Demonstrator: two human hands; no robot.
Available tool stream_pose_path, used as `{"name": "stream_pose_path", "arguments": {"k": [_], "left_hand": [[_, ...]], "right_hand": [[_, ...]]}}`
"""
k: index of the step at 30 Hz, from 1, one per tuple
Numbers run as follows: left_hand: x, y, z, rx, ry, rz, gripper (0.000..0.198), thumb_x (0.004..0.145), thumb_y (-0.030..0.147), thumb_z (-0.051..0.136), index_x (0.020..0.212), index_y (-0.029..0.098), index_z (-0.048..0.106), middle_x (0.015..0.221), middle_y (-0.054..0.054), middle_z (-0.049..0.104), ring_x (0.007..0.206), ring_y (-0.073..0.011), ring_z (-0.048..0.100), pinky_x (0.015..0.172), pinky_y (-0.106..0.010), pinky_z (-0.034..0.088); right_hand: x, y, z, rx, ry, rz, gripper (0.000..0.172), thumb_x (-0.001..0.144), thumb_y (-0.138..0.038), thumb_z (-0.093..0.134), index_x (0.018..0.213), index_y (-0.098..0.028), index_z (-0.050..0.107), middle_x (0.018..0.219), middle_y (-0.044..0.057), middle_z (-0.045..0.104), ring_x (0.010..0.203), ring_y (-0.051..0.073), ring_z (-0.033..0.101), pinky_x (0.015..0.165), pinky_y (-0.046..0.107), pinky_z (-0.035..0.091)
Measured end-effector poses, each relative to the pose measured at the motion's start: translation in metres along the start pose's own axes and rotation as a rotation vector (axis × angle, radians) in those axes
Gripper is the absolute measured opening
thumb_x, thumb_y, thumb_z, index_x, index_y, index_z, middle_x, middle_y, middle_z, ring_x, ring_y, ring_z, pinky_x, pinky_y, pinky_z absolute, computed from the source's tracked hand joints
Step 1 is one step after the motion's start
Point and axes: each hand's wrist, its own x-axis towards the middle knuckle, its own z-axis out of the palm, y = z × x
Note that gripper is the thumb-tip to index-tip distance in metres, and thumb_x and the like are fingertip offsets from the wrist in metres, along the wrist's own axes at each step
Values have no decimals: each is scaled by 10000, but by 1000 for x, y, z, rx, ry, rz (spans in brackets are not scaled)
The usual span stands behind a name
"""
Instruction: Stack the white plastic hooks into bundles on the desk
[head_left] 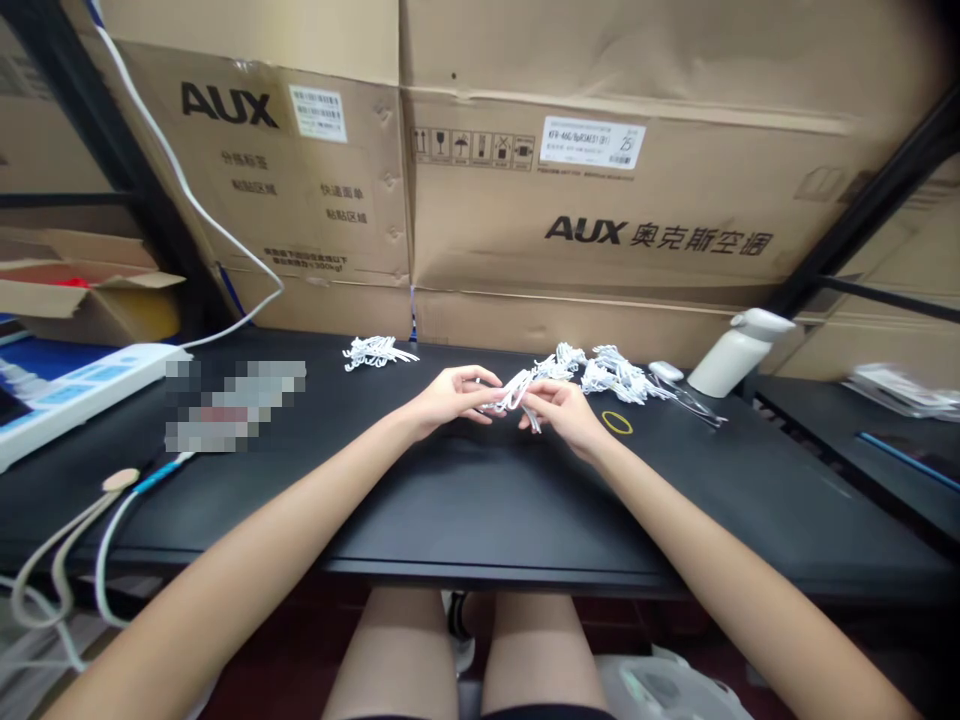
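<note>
My left hand (452, 396) and my right hand (564, 410) meet over the middle of a black table (480, 500). Both pinch the same small bunch of thin white pieces (514, 390), which look like cords or ties. My left fingers grip its left end, my right fingers close on its right end. A loose heap of the same white pieces (611, 372) lies just behind my right hand. A smaller bundle of white pieces (375, 352) lies at the back, to the left of my left hand. A yellow rubber band (617, 422) rests on the table right of my right wrist.
Large AUX cardboard boxes (600, 200) stand against the table's back edge. A white dispenser (739, 350) and a small white object (666, 371) sit at the back right. A white power strip (82, 390) and cables (67, 560) lie left. An open carton (90, 290) sits far left.
</note>
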Motion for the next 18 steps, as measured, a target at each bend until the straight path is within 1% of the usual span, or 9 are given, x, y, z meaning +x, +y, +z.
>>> {"name": "stream_pose_path", "arguments": {"k": [4,9,14,18], "left_hand": [[0,0,1,20,-7,-2,435,656,409,774,946,131,606,793,-90,717,771,-206,699,691,-332,567],[0,1,1,14,2,-14,445,650,440,768,941,140,616,806,-91,720,781,-210,701,703,-328,564],[-1,2,2,31,4,-27,495,631,452,777,974,137,610,844,-106,718,782,-215,699,728,-362,561],[-2,2,2,31,-24,-37,493,649,448,767,995,140,596,884,-116,714,820,-224,698,738,-361,560]], "right_hand": [[0,1,-1,15,-26,58,356,609,-460,779,739,-157,647,701,58,723,490,136,632,462,234,476],[2,5,-3,36,-38,47,329,622,-450,775,733,-162,660,671,35,709,472,115,605,461,227,477],[2,8,-4,18,-93,48,327,675,-470,733,752,-155,690,667,35,703,475,103,589,468,222,477],[0,4,-1,0,-75,18,345,648,-492,744,713,-158,689,620,25,683,462,99,570,462,221,462]]}}
